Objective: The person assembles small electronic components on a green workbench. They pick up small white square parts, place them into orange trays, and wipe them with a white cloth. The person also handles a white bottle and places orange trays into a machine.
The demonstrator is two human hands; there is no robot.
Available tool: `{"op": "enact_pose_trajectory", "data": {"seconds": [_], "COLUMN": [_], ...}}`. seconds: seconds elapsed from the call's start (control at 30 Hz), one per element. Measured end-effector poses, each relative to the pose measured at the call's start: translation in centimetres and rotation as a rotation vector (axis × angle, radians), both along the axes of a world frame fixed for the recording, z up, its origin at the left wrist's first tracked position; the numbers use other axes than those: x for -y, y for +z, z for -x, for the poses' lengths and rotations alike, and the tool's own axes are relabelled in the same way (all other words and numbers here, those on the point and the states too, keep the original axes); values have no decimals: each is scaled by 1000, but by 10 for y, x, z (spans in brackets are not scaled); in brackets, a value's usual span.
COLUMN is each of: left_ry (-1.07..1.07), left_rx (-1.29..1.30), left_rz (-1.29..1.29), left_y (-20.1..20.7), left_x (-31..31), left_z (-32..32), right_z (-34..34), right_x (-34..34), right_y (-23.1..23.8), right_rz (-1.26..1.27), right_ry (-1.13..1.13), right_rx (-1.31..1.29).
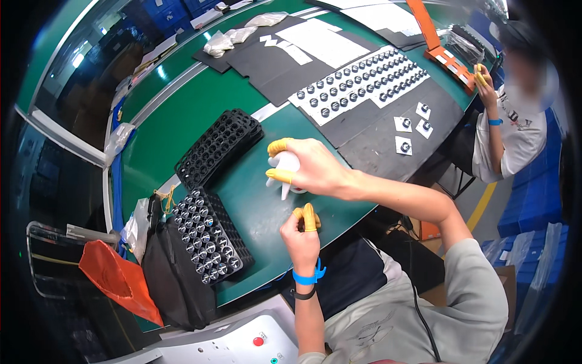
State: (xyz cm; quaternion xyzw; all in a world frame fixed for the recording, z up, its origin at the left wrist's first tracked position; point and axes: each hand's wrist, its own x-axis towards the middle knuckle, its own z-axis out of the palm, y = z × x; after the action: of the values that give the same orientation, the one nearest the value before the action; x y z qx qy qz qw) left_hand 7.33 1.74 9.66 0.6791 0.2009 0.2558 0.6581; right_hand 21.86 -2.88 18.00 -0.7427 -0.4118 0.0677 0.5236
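Over the green tabletop [148,133], near its front edge, right hand [318,170] grasps a white dispenser [285,161], narrow spout pointing down, yellow-covered thumb and fingers wrapped round the body. Exact type can't be told; palm and fingers hide part of it. Probably light, smooth plastic, maybe slightly squeezable, a bit slippery bare-handed, though the yellow finger covers should add grip; not likely fragile, but the thin spout looks like the weak spot. Best hold is round the wide body, fingers off the spout. Left hand [298,239] sits just below the spout, nearer the person, fingertips curled in together; can't tell whether anything small is pinched there. Edges: table front runs slantwise under the left wrist, so little margin that side. Leftward, a filled black tray [239,246] and stacked black trays [221,142] fence things in with raised rims; green surface between them and the hands gives most of the room. Up and right, the black mat [370,130] begins past the right hand, with small parts on white cards [403,145] farther along.
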Motion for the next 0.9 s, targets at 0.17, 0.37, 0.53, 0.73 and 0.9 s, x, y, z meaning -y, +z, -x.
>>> {"op": "enact_pose_trajectory", "data": {"seconds": [0.17, 0.37, 0.53, 0.73, 0.9], "left_ry": [-13, -33, -19, -58, -23], "left_rx": [-14, -25, -15, -68, -47], "left_rz": [21, 24, 4, -24, 35], "left_y": [1, 0, -2, 2, 5], "left_x": [1, 1, -1, -1, 1], "left_z": [1, 2, 2, 4, 4], "right_z": [4, 4, 1, 2, -2], "right_x": [1, -6, -12, -20, -20], "right_y": [-13, -31, -44, -56, -56], "right_rz": [-162, -397, -468, -561, -537], "right_ry": [67, 64, 23, -27, -35], "right_rx": [-364, -249, -180, -195, -114]}}
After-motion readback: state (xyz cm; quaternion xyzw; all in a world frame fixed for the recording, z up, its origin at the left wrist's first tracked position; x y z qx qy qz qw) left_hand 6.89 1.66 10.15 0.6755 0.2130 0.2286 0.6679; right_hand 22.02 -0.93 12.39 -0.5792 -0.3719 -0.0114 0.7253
